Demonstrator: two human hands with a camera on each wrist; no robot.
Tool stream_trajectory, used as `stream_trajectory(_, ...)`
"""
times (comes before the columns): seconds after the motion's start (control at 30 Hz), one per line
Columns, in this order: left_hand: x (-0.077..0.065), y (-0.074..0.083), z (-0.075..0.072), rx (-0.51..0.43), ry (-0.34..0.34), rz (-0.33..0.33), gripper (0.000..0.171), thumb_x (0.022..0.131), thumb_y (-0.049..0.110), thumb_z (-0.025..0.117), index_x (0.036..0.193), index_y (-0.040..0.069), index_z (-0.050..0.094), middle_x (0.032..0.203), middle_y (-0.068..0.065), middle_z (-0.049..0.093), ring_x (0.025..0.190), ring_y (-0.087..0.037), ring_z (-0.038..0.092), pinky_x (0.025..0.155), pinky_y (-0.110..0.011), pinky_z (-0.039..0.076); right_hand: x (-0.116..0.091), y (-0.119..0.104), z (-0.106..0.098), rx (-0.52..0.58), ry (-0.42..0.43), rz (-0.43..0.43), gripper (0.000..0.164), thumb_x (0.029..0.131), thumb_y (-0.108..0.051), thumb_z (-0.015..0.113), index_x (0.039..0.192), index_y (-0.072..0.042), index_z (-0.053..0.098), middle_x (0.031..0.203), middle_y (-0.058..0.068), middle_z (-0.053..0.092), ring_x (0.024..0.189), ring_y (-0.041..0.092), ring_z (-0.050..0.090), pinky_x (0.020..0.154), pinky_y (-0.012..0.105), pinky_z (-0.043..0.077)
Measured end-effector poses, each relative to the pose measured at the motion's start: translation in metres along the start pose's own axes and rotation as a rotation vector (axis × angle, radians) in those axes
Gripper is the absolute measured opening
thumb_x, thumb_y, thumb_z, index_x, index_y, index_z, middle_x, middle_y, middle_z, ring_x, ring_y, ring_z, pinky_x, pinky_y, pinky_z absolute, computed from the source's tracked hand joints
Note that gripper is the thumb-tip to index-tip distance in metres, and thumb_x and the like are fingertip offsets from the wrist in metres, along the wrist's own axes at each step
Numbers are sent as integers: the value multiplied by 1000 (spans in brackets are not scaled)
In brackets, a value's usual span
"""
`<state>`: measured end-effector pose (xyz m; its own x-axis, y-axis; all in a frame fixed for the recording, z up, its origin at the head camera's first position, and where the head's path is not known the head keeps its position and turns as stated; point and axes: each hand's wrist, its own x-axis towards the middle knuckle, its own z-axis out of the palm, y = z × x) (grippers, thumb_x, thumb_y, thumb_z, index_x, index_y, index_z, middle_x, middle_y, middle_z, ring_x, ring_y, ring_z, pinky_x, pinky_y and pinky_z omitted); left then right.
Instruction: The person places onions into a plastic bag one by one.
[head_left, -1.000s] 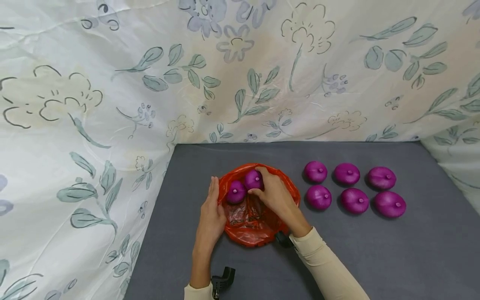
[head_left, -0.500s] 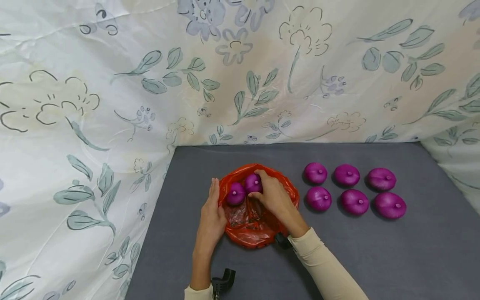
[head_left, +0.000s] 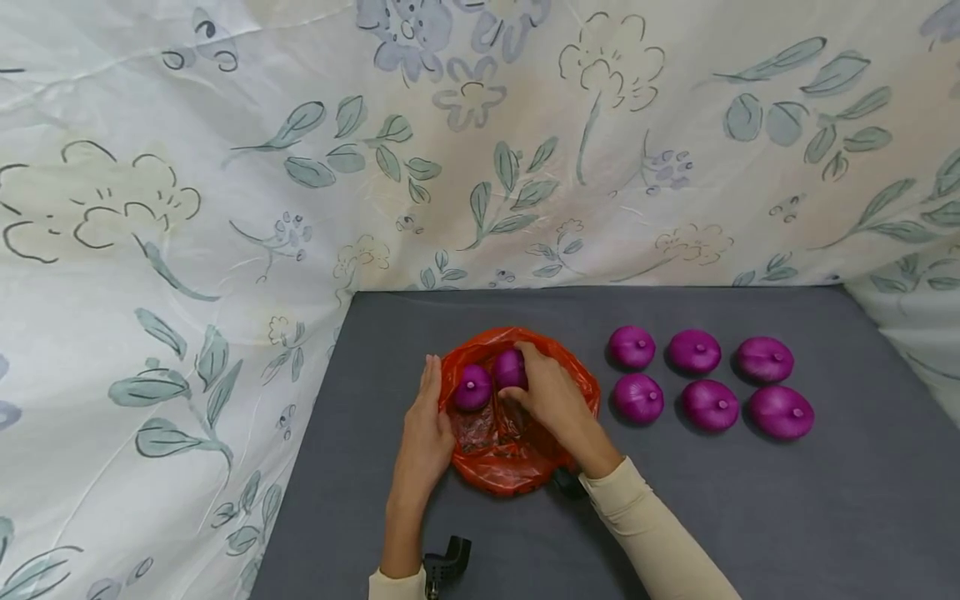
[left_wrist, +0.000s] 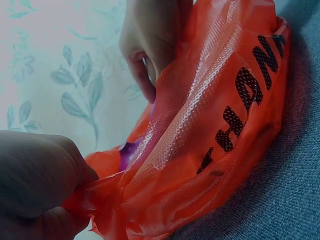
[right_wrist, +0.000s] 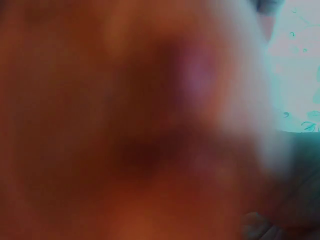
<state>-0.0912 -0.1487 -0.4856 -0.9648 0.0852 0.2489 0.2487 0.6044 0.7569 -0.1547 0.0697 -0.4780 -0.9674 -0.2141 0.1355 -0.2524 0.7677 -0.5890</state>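
An orange-red plastic bag (head_left: 502, 475) stands with its mouth wide open on the grey table. In the left wrist view, my left hand (left_wrist: 40, 182) pinches the bag's rim between thumb and fingers; in the head view this hand lies along the bag's left side. My right hand (head_left: 551, 396) reaches into the bag and holds a purple-red onion (head_left: 510, 368) with fingers and thumb. Another red onion (head_left: 473, 387) sits beside it in the bag, to the left. The right wrist view is mostly a red blur, so the grip does not show there.
Several red onions stand in two rows to the right of the bag, the nearest front one (head_left: 638, 398) close to its rim. A floral cloth (head_left: 480, 167) hangs behind and to the left of the grey table (head_left: 862, 500).
The onion in my right hand has tilted slightly within the bag, and its stem tip no longer shows. Otherwise both hands and the bag stay almost still.
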Motion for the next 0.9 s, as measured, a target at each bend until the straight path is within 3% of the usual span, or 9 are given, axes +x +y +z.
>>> stream_trajectory(0.63,3,-1,1,13,-23,-7,87,96,-21,47,170,13,17,176,-4,12,161,-22,16,125,-50,28,-10,-13,-22,21,20,-16,78,89,-25,87,151,3,50,125,24,72,105,37,74,89,51,61)
stream_trajectory(0.9,3,-1,1,7,-12,-5,84,95,-21,47,169,7,20,175,-5,14,161,-22,17,124,-50,29,-20,-19,-40,65,47,8,77,90,-28,86,154,-4,51,137,19,69,114,34,72,94,52,59)
